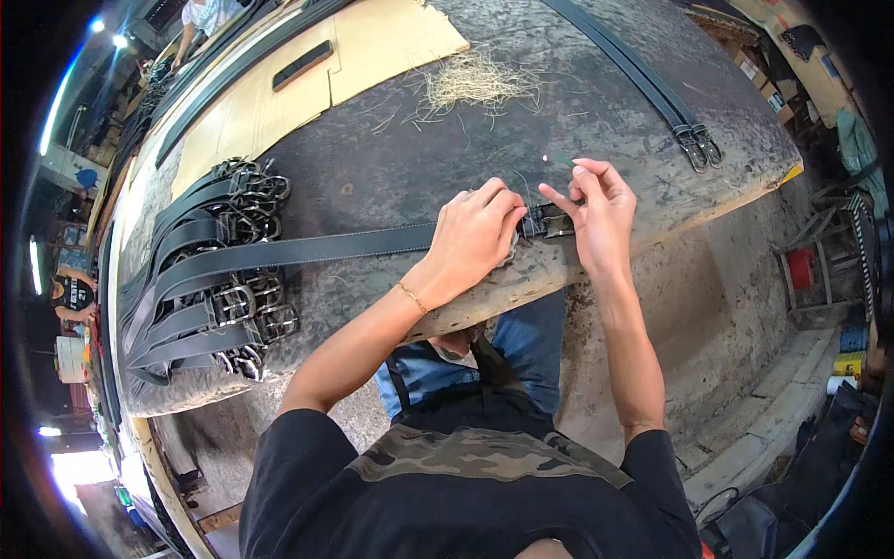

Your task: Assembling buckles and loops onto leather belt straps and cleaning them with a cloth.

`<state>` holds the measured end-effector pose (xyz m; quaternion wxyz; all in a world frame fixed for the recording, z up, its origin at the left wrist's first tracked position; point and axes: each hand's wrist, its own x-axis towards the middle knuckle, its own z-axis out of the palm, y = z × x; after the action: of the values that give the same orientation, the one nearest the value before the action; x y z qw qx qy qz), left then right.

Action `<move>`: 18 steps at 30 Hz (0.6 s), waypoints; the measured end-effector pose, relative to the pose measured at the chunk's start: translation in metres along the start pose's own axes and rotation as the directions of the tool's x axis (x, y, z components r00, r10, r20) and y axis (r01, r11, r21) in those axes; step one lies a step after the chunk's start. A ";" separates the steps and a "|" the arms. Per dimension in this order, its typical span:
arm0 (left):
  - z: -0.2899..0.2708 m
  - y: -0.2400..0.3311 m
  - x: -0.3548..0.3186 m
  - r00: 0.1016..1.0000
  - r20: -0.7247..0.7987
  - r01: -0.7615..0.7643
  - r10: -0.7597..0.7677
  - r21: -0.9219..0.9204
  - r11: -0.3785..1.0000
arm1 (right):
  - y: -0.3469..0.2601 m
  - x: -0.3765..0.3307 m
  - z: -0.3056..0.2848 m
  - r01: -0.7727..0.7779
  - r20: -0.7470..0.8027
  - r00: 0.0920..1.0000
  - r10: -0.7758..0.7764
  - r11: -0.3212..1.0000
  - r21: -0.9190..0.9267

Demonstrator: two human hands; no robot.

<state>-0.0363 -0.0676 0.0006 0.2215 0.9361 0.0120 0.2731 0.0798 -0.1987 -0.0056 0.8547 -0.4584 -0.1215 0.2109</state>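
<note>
A black leather belt with pale edge stitching runs across the table from the pile of belts on the left. Its dark metal buckle lies near the table's front edge, between my two hands. My left hand is closed over the belt just short of the buckle, fingers curled down. Something pale and crumpled shows under that hand. Raised just right of the buckle, my right hand has its fingertips drawn together beside a tiny green thing, too small to name. The forefinger and thumb partly overlap in view.
Several buckled belts are piled at the left. A heap of thin straw-coloured strands lies farther back, beside cardboard and a dark phone-like slab. Two more belts stretch along the right. Other people are in the background.
</note>
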 end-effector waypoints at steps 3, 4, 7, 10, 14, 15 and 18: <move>0.000 -0.001 0.000 1.000 0.024 -0.008 0.008 0.004 1.000 | -0.002 -0.004 0.006 0.083 -0.035 0.995 -0.090 0.983 -0.164; 0.000 -0.002 0.001 0.999 0.024 -0.023 0.023 -0.003 1.000 | -0.001 -0.005 0.007 0.143 -0.028 0.988 -0.155 0.959 -0.246; 0.003 -0.003 0.000 0.999 0.025 -0.024 0.025 -0.027 0.999 | 0.005 -0.011 0.002 0.233 -0.006 0.968 -0.249 0.913 -0.336; 0.004 -0.003 0.002 0.999 0.034 -0.010 0.011 -0.028 1.000 | 0.004 -0.022 0.001 0.216 -0.039 0.964 -0.264 0.858 -0.466; 0.002 -0.001 0.003 0.999 0.037 -0.012 0.012 -0.025 1.000 | 0.008 -0.024 -0.010 0.325 0.069 0.927 -0.368 0.699 -0.637; 0.001 -0.001 0.004 0.999 0.041 -0.008 0.009 -0.024 1.000 | 0.008 -0.025 -0.009 0.350 0.095 0.918 -0.385 0.672 -0.653; 0.001 -0.002 0.005 0.999 0.028 -0.013 0.014 -0.043 0.999 | 0.006 -0.026 -0.008 0.389 0.160 0.902 -0.400 0.598 -0.701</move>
<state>-0.0315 -0.0658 0.0011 0.2397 0.9350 -0.0035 0.2614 0.0585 -0.2136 -0.0153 0.6326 -0.7179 -0.2861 -0.0510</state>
